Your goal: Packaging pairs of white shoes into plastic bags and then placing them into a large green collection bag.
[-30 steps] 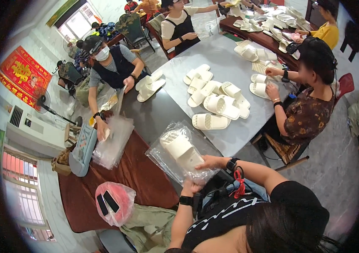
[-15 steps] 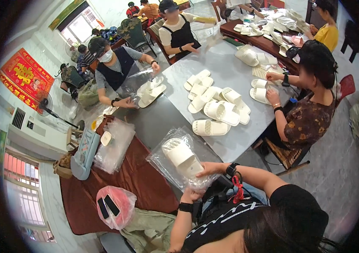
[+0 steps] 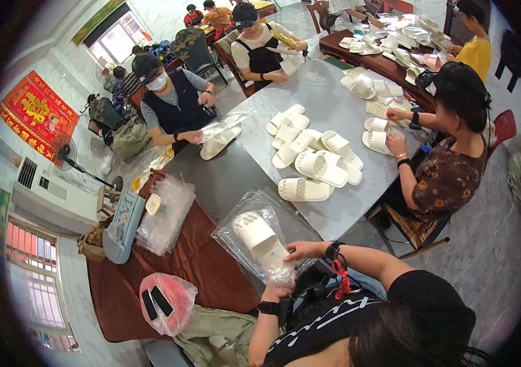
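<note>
A white slipper point(image 3: 255, 233) with a bumpy strap lies inside a transparent plastic bag point(image 3: 236, 211) in front of me, its heel toward my body. The bag rests on more flat bags at the near corner of the grey table. My left hand point(image 3: 279, 291) is closed on the bunched near end of the bag, below the heel. At the heel's right side, my right hand point(image 3: 303, 250) has its fingers closed on the bag's edge. Whether those fingers also touch the slipper is hard to see. A second slipper under the first cannot be made out.
Several white slippers point(image 3: 312, 160) lie mid-table. Beyond the table, a masked co-worker point(image 3: 178, 101) handles a bag by a slipper point(image 3: 219, 144); another point(image 3: 447, 144) works at the right. Flat bags point(image 3: 171, 214), a blue case point(image 3: 124, 226) and two phones point(image 3: 157, 302) are left on brown cloth.
My right hand has slid slightly off the heel to the bag's edge. The bagged slipper has shifted a little toward me. The masked co-worker's bag has been lowered over the slipper.
</note>
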A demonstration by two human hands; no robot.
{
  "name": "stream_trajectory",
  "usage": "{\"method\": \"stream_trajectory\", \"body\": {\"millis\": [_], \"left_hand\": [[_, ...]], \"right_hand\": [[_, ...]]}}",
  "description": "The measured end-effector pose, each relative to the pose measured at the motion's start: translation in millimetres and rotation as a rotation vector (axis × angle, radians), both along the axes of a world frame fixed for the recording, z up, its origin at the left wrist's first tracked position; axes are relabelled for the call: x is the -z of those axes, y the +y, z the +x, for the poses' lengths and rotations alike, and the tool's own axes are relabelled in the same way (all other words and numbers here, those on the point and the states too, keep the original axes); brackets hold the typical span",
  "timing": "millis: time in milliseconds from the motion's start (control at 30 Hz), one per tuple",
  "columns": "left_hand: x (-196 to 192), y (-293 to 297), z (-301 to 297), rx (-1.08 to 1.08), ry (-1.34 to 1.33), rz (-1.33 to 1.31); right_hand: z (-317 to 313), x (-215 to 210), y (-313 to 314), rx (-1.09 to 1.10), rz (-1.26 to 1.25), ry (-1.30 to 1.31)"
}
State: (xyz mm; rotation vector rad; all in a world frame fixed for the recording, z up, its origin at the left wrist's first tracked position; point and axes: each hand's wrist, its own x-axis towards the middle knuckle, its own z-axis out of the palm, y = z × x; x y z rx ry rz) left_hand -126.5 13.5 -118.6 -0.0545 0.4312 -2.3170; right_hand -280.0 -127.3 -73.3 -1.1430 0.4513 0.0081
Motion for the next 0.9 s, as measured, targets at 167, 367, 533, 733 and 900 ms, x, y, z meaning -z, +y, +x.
{"method": "stream_trajectory", "body": {"millis": [167,367,533,733,900], "left_hand": [[6,4,3,-0.146,-0.520,0.274],[35,21,31,-0.133,-0.420,0.235],[13,37,40,-0.162,-0.308,0.266],[3,36,29,-0.254,-0.672,0.523],[79,50,30,-0.449,-0.396,0.621]], "right_hand": [[-5,32,-12,0.210,0.502,-0.137],[-26,80,-27,0.365,0.165,0.287],[-41,119,-16,0.262,-0.777,0.414],[-17,90,-12,0.178,-0.663,0.300],[10,1,-7,-0.012,0.063,-0.066]]}}
